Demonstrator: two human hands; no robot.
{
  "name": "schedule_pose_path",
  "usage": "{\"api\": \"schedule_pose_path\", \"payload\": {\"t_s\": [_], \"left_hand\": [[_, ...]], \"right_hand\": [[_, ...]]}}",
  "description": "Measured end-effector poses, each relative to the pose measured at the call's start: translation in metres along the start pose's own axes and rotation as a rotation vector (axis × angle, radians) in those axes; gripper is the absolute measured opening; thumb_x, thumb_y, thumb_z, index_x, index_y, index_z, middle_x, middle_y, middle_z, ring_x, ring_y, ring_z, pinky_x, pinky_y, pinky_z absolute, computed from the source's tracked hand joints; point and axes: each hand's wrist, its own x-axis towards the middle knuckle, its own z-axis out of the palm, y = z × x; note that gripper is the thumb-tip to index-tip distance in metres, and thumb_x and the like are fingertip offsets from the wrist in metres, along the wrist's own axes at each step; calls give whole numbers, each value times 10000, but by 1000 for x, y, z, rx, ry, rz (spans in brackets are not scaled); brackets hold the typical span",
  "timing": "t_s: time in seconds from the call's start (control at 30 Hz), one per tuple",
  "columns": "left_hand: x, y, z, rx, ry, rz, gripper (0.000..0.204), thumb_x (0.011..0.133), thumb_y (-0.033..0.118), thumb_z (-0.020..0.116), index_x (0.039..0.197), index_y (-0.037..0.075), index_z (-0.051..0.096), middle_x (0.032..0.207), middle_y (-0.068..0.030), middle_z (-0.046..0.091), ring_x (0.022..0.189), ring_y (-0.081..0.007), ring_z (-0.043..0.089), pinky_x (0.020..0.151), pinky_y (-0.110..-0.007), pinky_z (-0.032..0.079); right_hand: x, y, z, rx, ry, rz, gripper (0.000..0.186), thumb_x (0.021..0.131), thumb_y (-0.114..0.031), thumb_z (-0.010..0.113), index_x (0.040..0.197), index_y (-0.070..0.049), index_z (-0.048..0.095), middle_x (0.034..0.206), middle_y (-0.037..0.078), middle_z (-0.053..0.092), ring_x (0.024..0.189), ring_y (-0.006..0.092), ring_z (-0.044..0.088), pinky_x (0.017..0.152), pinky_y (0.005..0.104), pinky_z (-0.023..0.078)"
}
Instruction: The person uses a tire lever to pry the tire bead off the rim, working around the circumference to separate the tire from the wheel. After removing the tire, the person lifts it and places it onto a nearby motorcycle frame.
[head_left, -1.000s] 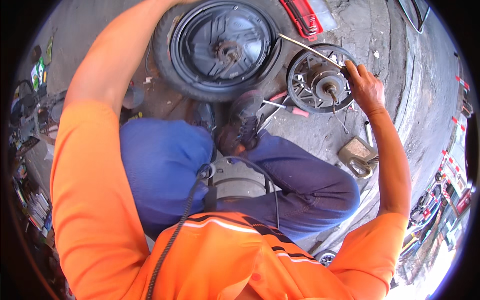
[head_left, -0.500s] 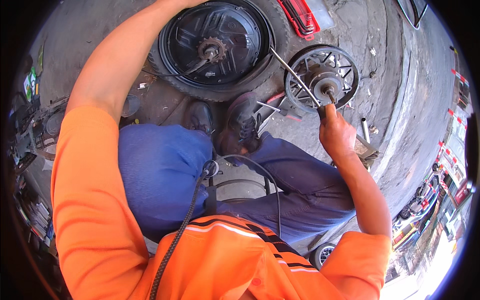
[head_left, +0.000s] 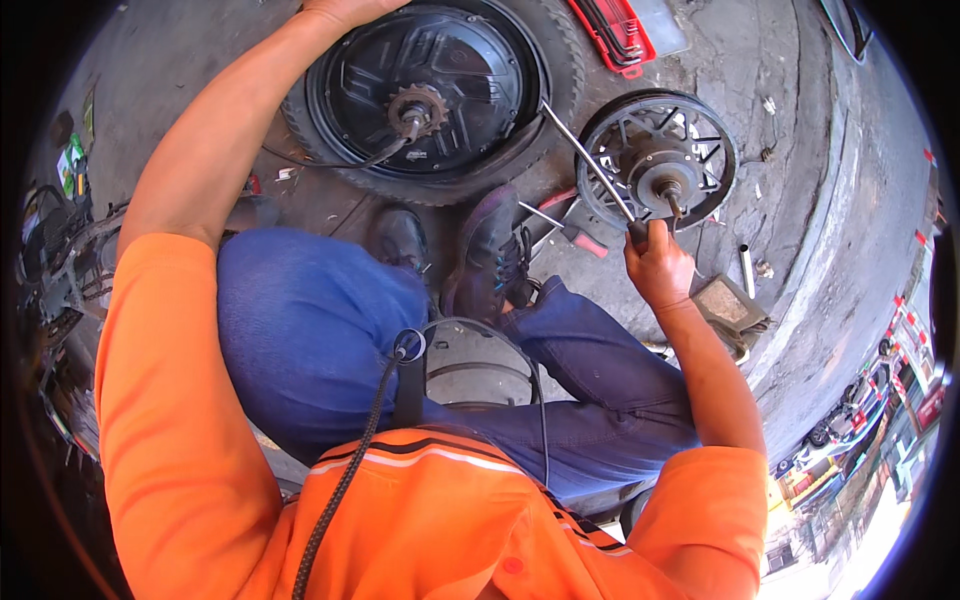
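My right hand (head_left: 660, 262) is closed around the dark handle of a long steel tyre lever (head_left: 590, 168). The lever's far tip sits at the edge where the black tyre (head_left: 470, 182) meets the rim of a large hub-motor wheel (head_left: 465, 95), which lies flat with a sprocket (head_left: 418, 108) at its centre. A cable runs left from the axle. At the top edge, my left hand (head_left: 350, 8) is at the wheel's far left side; its fingers are mostly cut off by the picture's edge. My dark shoe (head_left: 490, 250) is against the tyre's near side.
A smaller spoked wheel (head_left: 716, 143) lies right of the tyre. Beyond it is a red case (head_left: 612, 35) of hex keys. A screwdriver with a red handle (head_left: 588, 243) lies near my shoe, and a short metal tube (head_left: 747, 270) lies at right. Parts clutter the far left.
My right hand has drawn slightly nearer and left with the tyre lever, its tip still at the tyre's edge. The view has shifted a little; more of my left hand shows.
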Motion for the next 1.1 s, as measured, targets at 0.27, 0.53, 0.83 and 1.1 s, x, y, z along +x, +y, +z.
{"api": "schedule_pose_path", "payload": {"t_s": [0.27,0.53,0.83,1.1], "left_hand": [[5,18,-9,85,1,42,648,761,682,720,876,46,677,928,-231,710,890,-426,691,784,-521,541],[4,13,2,84,44,73,638,775,668,716,836,34,668,880,-224,705,863,-421,691,758,-521,542],[35,47,-7,104,-133,129,690,763,709,696,1010,65,709,972,-203,716,952,-397,695,845,-506,546],[56,71,3,20,-324,167,701,773,683,700,1116,72,692,1055,-235,718,1031,-429,679,899,-551,514]], "right_hand": [[-7,2,40,56,77,51,389,836,-366,783,856,-124,479,696,91,662,572,335,669,480,454,528],[-17,9,71,75,61,100,413,833,-393,784,885,-116,482,735,116,677,593,362,670,486,479,525],[-27,-9,75,104,-31,239,397,877,-359,741,1053,-110,487,824,178,694,682,432,680,570,542,541],[-27,-68,-75,94,-197,165,449,867,-104,644,1295,-98,507,1091,198,604,832,419,686,682,529,567]]}}
